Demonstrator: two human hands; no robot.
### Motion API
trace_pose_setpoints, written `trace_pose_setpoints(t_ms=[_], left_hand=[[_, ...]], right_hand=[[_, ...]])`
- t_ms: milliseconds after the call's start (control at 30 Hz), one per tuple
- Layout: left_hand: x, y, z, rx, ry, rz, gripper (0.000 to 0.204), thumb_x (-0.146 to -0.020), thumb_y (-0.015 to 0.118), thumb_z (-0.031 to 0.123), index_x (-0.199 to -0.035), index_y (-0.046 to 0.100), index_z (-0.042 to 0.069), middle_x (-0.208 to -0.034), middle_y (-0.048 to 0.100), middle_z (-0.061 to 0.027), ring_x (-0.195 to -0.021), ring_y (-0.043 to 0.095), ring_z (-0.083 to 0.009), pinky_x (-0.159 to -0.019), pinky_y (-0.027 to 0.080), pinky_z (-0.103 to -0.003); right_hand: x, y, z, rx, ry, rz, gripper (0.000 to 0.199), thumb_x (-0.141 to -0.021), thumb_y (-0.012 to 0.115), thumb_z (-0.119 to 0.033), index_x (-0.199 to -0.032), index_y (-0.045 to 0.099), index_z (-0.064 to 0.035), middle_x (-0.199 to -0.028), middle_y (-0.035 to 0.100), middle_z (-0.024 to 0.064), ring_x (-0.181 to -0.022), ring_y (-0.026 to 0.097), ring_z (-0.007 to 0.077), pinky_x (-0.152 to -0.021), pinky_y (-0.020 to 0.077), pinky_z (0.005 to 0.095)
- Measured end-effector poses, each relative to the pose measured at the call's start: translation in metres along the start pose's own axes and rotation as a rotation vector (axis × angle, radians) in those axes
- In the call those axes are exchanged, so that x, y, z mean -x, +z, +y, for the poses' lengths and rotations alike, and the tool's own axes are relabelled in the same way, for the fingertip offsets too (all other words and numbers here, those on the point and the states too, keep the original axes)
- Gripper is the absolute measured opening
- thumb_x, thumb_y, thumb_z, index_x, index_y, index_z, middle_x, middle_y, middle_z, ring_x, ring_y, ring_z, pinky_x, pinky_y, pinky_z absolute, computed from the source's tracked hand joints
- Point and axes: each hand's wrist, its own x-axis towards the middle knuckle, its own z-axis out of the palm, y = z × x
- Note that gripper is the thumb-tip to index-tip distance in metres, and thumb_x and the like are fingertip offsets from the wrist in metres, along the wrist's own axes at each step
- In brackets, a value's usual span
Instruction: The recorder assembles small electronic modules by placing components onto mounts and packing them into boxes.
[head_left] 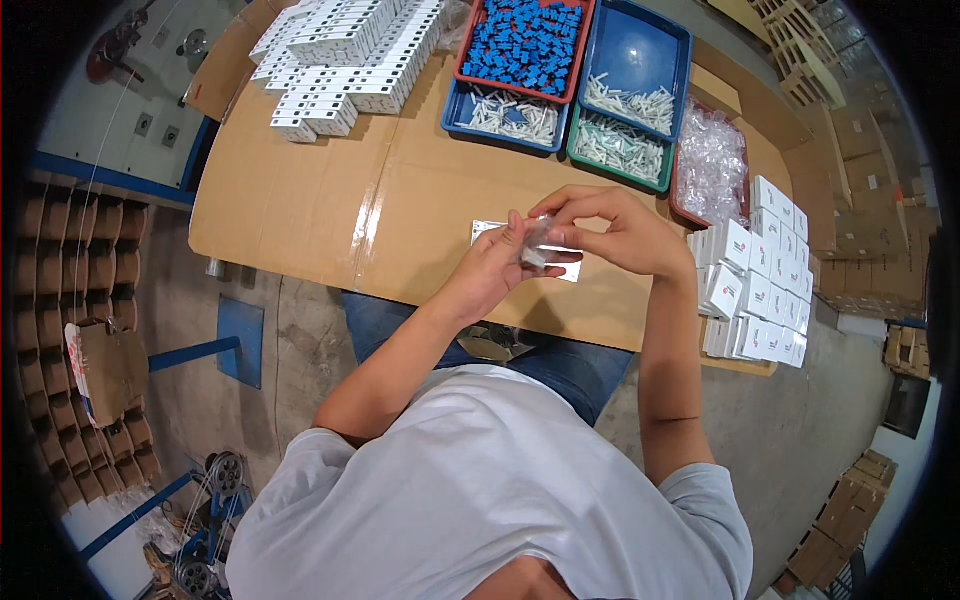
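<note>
Above the front part of the table, both my hands hold a small clear plastic bag [538, 236] between them. Something whitish shows at its lower end, too small to name. My left hand [490, 264] grips the bag from the left, thumb up. The fingers of my right hand [622, 236] pinch it from the right. Beneath them, partly covered by my hands, a flat white piece [571, 272] lies on the cardboard-covered tabletop [440, 190]; its kind cannot be made out.
At the back, a red tray [458, 72] holds many blue pieces. Blue trays [636, 45] and a green tray [664, 184] hold small white pieces. Clear plastic bags [712, 160] fill a dark red tray. White boxes stand stacked at back left [345, 70] and right [765, 270].
</note>
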Motion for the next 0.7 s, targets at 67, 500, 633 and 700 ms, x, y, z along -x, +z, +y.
trace_pose_setpoints(t_ms=[67, 500, 633, 700], left_hand=[[0.000, 0.000, 0.005, -0.102, 0.054, -0.104, 0.056, -0.110, 0.044, 0.047, -0.137, 0.056, -0.001, -0.130, 0.067, -0.0159, -0.118, 0.069, -0.0287, -0.099, 0.056, -0.039], [0.003, -0.001, 0.003, -0.156, -0.109, -0.071, 0.050, -0.113, 0.042, 0.038, -0.141, 0.057, -0.001, -0.126, 0.071, -0.0160, -0.110, 0.072, -0.0245, -0.095, 0.056, -0.034], [0.006, -0.004, 0.008, -0.109, -0.129, -0.067, 0.056, -0.113, 0.037, 0.041, -0.141, 0.056, -0.004, -0.126, 0.069, -0.0197, -0.107, 0.072, -0.0264, -0.093, 0.057, -0.035], [0.008, -0.007, 0.009, -0.129, -0.135, -0.059, 0.056, -0.113, 0.036, 0.040, -0.141, 0.055, -0.005, -0.126, 0.069, -0.0210, -0.106, 0.072, -0.0272, -0.094, 0.057, -0.036]], right_hand=[[0.005, 0.001, 0.003, 0.018, -0.004, 0.099, 0.015, -0.096, 0.071, -0.011, -0.104, 0.074, 0.0021, -0.119, 0.071, 0.0109, -0.105, 0.066, 0.0186, -0.088, 0.0527, 0.0316], [0.014, 0.028, 0.016, -0.115, 0.186, 0.418, 0.013, -0.097, 0.069, -0.009, -0.101, 0.073, 0.0023, -0.088, 0.074, 0.0051, -0.085, 0.067, 0.0101, -0.072, 0.0543, 0.0270], [0.014, 0.039, 0.030, -0.212, 0.149, 0.538, 0.014, -0.100, 0.068, -0.011, -0.106, 0.072, 0.0010, -0.096, 0.074, 0.0049, -0.085, 0.067, 0.0093, -0.074, 0.0542, 0.0260], [0.015, 0.043, 0.032, -0.245, 0.159, 0.561, 0.014, -0.101, 0.066, -0.010, -0.107, 0.072, 0.0011, -0.097, 0.073, 0.0050, -0.087, 0.067, 0.0099, -0.077, 0.0541, 0.0264]])
